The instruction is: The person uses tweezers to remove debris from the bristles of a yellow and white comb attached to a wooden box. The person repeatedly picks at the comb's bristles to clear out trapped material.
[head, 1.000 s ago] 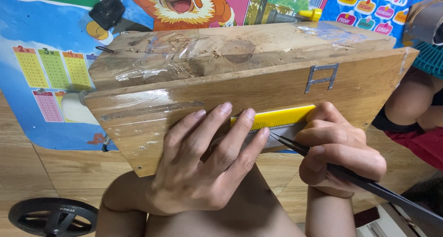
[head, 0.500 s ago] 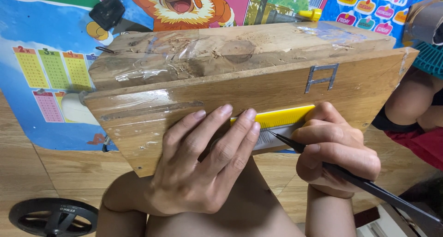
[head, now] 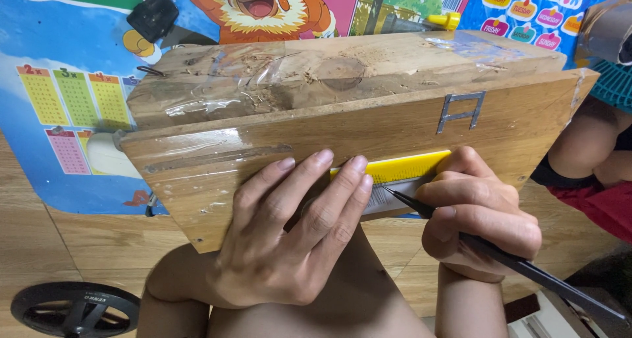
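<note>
Clearly we are marking: our left hand (head: 283,246) lies spread, fingers flat, pinning the yellow ruler (head: 401,169) to the wooden board (head: 368,127) propped on our knees. At three o'clock of it, our right hand (head: 477,213) is curled tight around a black pencil (head: 520,265), tip touching the ruler's lower edge. Judging by this, the next stroke wants a steady ruler and light pressure.

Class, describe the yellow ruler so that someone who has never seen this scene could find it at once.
Start at the big wooden block propped on the person's lap. On its front face, the left hand presses a ruler flat, beside the pen in the right hand. It is the only bright yellow strip on the bare wood.
</note>
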